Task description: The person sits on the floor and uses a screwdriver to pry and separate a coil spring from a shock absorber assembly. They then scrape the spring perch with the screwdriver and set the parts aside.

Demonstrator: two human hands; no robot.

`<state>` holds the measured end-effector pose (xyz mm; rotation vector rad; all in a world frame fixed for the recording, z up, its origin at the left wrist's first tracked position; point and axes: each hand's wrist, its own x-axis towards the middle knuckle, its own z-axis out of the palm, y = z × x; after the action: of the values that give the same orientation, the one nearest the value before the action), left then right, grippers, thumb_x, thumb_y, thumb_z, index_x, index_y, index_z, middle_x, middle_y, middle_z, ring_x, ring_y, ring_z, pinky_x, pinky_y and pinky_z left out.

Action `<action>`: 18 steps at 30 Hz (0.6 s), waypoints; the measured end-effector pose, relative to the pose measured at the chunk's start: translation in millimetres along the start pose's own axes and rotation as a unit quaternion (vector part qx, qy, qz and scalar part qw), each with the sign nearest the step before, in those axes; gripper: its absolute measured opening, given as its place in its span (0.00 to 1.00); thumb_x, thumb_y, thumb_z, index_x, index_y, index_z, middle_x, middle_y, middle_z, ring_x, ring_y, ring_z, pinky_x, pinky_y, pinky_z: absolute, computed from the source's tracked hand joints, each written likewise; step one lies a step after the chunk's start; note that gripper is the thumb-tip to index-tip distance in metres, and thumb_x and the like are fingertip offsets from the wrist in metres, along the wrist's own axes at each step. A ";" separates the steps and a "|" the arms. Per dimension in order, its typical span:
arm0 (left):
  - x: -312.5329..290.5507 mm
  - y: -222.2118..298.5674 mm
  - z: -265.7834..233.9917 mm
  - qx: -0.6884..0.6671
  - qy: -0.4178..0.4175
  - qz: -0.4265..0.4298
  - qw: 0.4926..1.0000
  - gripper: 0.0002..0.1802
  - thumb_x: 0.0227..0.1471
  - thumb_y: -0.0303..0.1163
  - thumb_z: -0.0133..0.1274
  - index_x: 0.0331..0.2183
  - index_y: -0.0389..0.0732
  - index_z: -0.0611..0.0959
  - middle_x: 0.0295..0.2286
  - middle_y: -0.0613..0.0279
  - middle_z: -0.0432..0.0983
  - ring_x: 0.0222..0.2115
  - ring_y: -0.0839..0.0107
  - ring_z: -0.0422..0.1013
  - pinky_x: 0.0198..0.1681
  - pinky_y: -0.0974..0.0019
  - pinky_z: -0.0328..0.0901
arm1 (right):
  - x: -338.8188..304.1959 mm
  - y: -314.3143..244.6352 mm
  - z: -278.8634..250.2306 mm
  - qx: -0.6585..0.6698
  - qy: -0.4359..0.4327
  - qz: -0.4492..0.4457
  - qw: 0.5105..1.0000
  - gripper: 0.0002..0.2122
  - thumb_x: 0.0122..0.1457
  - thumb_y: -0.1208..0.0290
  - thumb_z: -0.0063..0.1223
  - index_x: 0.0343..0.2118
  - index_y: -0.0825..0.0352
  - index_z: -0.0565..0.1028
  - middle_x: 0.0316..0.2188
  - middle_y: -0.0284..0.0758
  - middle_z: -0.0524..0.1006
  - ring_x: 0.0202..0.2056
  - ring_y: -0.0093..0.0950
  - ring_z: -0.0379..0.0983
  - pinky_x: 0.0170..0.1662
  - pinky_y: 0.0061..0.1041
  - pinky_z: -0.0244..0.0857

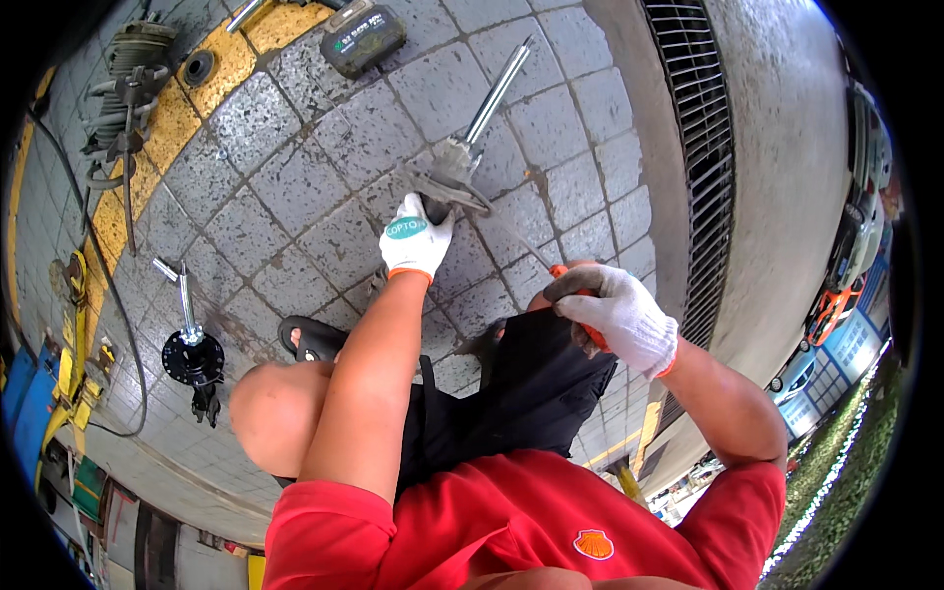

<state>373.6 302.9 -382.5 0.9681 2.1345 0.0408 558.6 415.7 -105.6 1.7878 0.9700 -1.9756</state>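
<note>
An old shock absorber strut [455, 162] lies low over the tiled floor, its bright piston rod slanting away to the upper right. My left hand [417, 241], in a white work glove, is wrapped around the strut's body just below its spring seat. A screwdriver with an orange-red handle [595, 329] is gripped in my gloved right hand [621, 311], right of my knee. Its thin shaft points up and left toward the spring seat; whether the tip touches it is hard to make out. My left hand hides part of the strut's lower body.
A black strut [194, 359] stands at left, and a rusty coil-spring strut [138, 93] lies farther off. A black battery pack [362, 41] and rubber ring [200, 68] sit ahead. A cable [116, 295] crosses the left side near a yellow tool [74, 344]. Right runs a drain grate [696, 128].
</note>
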 end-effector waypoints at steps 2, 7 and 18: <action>0.9 1.3 1.3 -0.011 0.002 0.008 1.000 0.34 0.52 0.61 0.61 0.45 0.41 0.75 0.44 0.45 0.82 0.42 0.45 0.80 0.45 0.47 0.74 | -2.0 2.9 1.4 -0.002 0.001 0.002 1.000 0.11 0.64 0.70 0.57 0.44 0.71 0.82 0.28 0.28 0.77 0.24 0.17 0.75 0.24 0.19 0.69; -1.9 6.1 4.2 0.006 0.011 0.000 1.000 0.33 0.52 0.60 0.61 0.44 0.41 0.76 0.42 0.46 0.83 0.41 0.45 0.81 0.44 0.48 0.74 | -4.1 6.1 9.1 0.012 0.036 0.017 0.999 0.11 0.63 0.70 0.58 0.44 0.70 0.82 0.27 0.27 0.76 0.24 0.17 0.75 0.25 0.20 0.70; -4.7 8.5 23.2 0.029 0.001 0.024 0.999 0.32 0.50 0.58 0.64 0.43 0.42 0.75 0.40 0.47 0.82 0.40 0.45 0.80 0.43 0.47 0.74 | -15.2 30.9 19.4 0.096 0.079 0.038 0.992 0.09 0.63 0.73 0.57 0.43 0.71 0.81 0.23 0.29 0.76 0.21 0.17 0.73 0.24 0.18 0.67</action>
<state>396.2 299.6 -393.0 1.0548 2.1238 0.0032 566.2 377.4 -99.6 2.0788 0.7648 -1.9614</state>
